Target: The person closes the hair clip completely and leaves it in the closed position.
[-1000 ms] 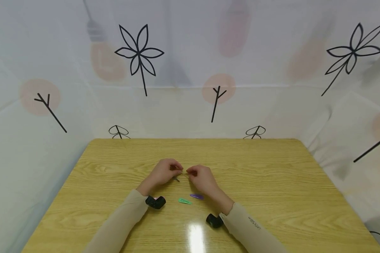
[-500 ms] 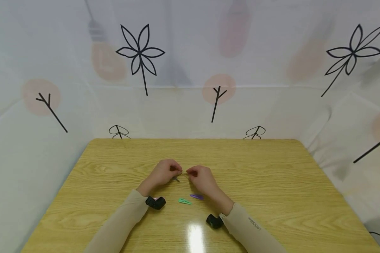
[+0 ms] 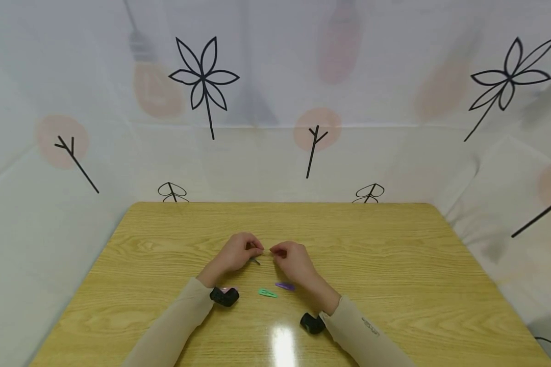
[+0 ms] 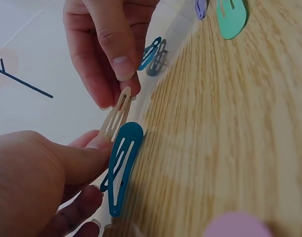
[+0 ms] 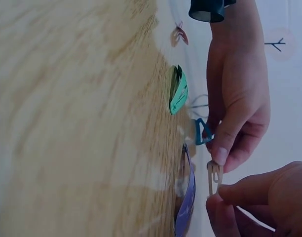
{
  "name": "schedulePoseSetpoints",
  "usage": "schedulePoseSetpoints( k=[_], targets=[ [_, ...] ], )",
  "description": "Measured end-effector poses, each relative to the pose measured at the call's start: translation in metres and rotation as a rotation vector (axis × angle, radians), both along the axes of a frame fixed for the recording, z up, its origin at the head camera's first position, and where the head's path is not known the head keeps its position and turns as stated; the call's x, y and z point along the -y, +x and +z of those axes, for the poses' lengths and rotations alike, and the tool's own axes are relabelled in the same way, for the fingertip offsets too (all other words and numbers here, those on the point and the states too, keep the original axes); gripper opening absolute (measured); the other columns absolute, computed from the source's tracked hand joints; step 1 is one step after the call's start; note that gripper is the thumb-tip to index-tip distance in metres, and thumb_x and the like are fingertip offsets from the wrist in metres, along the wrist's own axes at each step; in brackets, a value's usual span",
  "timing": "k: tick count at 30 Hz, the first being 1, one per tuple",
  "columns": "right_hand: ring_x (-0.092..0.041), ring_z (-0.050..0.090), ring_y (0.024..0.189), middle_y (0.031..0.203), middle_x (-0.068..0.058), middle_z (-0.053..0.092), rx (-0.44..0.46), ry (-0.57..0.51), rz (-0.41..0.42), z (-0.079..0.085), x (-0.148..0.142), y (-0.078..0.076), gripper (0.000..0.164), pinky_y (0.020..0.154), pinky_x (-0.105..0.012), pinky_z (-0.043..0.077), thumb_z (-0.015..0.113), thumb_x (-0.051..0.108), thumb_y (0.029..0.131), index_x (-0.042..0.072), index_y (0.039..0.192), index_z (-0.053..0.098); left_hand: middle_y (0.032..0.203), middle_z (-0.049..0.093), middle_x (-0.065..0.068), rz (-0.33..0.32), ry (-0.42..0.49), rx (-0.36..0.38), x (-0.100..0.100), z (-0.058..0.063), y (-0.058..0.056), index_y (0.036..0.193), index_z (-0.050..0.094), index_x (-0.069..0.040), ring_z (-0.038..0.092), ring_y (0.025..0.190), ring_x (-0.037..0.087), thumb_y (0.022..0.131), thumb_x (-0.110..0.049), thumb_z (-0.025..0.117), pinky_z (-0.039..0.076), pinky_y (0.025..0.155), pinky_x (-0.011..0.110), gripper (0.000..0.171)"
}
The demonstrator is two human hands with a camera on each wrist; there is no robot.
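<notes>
- L hand [image 3: 240,252] at abt 9 o'clock, R hand [image 3: 296,261] at abt 3, beige clip [image 4: 116,115] btwn them, over the mid of the counter [image 3: 381,270].
- Both grips pinch: L thumb + finger on one end of beige clip, R thumb + finger on the narrow tip. No gap left at either grip. Clip seems held just off the counter; height hard to judge.
- Blue clip [image 4: 125,150] at abt 7-8 o'clock of beige, just beside L fingers; can't tell if touching.
- Green clip [image 5: 179,94] at 6 o'clock, purple clip [image 5: 186,205] at 5, both on counter. Pink clip [image 3: 229,289] at 7-8, farther off, partly behind L wrist cam [image 3: 224,297].
- Step in hand looks like a 2-handed job on beige clip. To do it well (my read): use fingertips only, light but firm; it's thin & prob. springy, so too much squeeze cd flick it out.
- Best hold one end steady w/ L, do fine work w/ R; thumbs off the slots so the inner strip can flex.
- Mind L fingers near blue clip: a dip twd 7 cd nudge it.
</notes>
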State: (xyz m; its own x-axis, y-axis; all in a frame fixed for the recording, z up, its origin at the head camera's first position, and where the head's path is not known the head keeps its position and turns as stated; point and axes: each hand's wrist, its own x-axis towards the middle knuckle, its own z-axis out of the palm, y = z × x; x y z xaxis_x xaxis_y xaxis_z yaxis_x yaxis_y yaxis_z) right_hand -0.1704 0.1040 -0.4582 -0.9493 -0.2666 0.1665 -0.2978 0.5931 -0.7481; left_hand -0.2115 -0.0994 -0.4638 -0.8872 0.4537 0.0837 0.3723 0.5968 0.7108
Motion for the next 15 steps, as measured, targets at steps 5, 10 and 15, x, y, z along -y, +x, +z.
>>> schedulePoseSetpoints(
  k=[5, 10, 15],
  targets=[
    [-0.024, 0.069, 0.088, 0.098, -0.011, 0.073, -0.011, -0.024, 0.012, 0.0014, -0.0003, 0.0017, 0.016, 0.076, -0.037, 0.056, 0.067, -0.003, 0.091, -0.001, 0.105, 0.075, 0.091, 0.063, -0.006, 0.004, 0.011, 0.015, 0.0012, 0.0007, 0.0020, 0.095, 0.072, -0.018, 0.057, 0.076, 0.010, 0.096, -0.016, 0.068, 0.048, 0.071, 0.032, 0.004],
    [-0.023, 0.068, 0.087, 0.097, -0.011, 0.072, -0.026, -0.056, 0.020, 0.0047, -0.0002, 0.0038, 0.016, 0.076, -0.036, 0.056, 0.068, -0.002, 0.091, -0.001, 0.106, 0.074, 0.091, 0.064, -0.005, 0.015, 0.035, 0.026, 0.0009, 0.0023, 0.0047, 0.097, 0.071, -0.016, 0.057, 0.077, 0.011, 0.097, -0.017, 0.067, 0.048, 0.073, 0.034, 0.004],
    [-0.022, 0.069, 0.086, 0.098, -0.010, 0.070, -0.023, -0.088, 0.005, 0.0077, -0.0003, 0.0072, 0.018, 0.074, -0.034, 0.056, 0.070, 0.000, 0.090, -0.001, 0.109, 0.073, 0.090, 0.064, -0.003, 0.019, 0.053, 0.024, 0.0002, 0.0034, 0.0075, 0.098, 0.070, -0.016, 0.056, 0.074, 0.013, 0.098, -0.016, 0.065, 0.047, 0.069, 0.034, 0.005]
  ],
)
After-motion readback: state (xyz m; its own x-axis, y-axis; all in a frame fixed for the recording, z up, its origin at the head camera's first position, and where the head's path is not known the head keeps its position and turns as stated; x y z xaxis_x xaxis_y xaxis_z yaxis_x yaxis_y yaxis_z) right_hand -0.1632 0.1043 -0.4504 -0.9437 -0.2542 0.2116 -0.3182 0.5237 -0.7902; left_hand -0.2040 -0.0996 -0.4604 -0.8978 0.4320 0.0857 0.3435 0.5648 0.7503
